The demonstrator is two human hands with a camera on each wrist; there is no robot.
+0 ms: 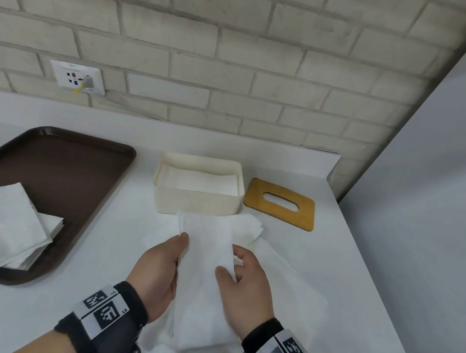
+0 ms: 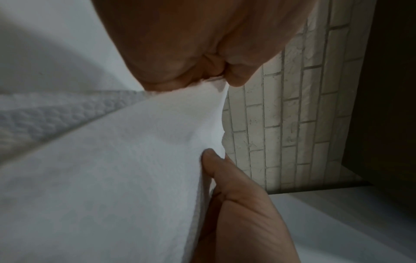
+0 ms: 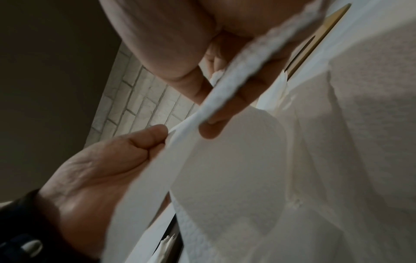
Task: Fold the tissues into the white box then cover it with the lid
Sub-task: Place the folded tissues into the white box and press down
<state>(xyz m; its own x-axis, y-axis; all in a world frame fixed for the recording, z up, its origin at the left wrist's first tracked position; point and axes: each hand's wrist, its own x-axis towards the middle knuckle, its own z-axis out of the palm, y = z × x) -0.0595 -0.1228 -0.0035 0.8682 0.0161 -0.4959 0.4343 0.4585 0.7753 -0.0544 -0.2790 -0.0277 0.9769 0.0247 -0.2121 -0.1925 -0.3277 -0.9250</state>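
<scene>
We seem to be at a kitchen or pantry counter. We see a white countertop [image 1: 332, 260] against a pale brick wall [image 1: 239, 61]. A wall socket [image 1: 76, 76] and a brown serving tray [image 1: 60, 174] are there too.

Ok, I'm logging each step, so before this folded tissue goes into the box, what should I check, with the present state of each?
1. Left hand pinches the folded tissue: ok.
2. Right hand has a grip on its other edge: ok.
3. White box open on top: ok.
4. Room left in the box above the tissues already inside: ok.
5. Wooden lid lies beside the box, clear of the opening: ok.
6. Fold is even underneath: cannot tell.
</scene>
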